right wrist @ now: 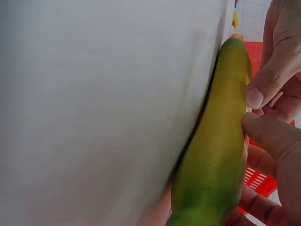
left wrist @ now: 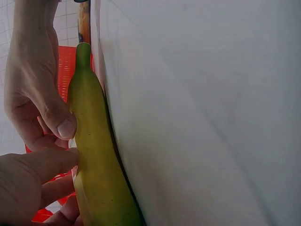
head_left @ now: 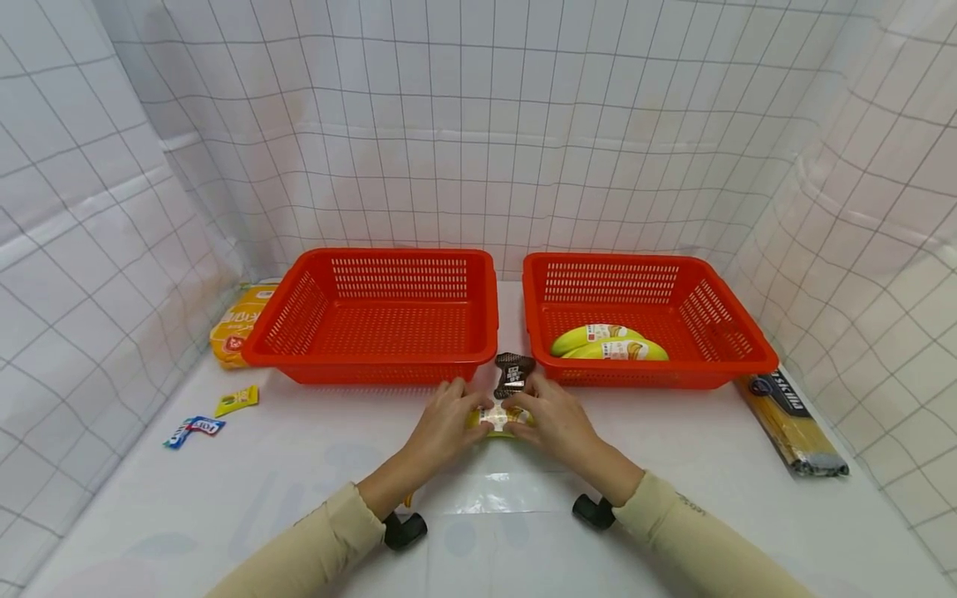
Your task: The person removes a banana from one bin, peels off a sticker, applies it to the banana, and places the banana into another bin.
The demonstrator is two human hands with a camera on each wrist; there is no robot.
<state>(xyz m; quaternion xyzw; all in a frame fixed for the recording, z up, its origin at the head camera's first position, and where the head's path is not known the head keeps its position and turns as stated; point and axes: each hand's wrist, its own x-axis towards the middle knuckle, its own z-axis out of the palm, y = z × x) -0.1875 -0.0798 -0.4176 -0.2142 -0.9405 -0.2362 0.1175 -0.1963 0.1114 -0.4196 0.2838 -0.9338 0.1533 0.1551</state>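
Note:
A yellow-green banana (head_left: 497, 418) with a printed white label lies crosswise on the white table. My left hand (head_left: 443, 418) grips its left part and my right hand (head_left: 557, 419) its right part, thumbs on the near side and fingers beyond. In the left wrist view, both thumbs meet the banana (left wrist: 99, 150) near its middle, close to each other. From the right wrist, the banana (right wrist: 216, 127) shows its green ends; the label is mostly hidden there. Just beyond the fingers sits a dark brown wrapped snack (head_left: 512, 374).
Two red baskets stand behind, the left basket (head_left: 396, 324) and the right basket (head_left: 710, 336), which holds labelled bananas (head_left: 609, 342). At left are an orange bag (head_left: 239, 328), a yellow packet (head_left: 237, 400) and small wrapped sweets (head_left: 205, 425). A spaghetti pack (head_left: 794, 423) lies at right.

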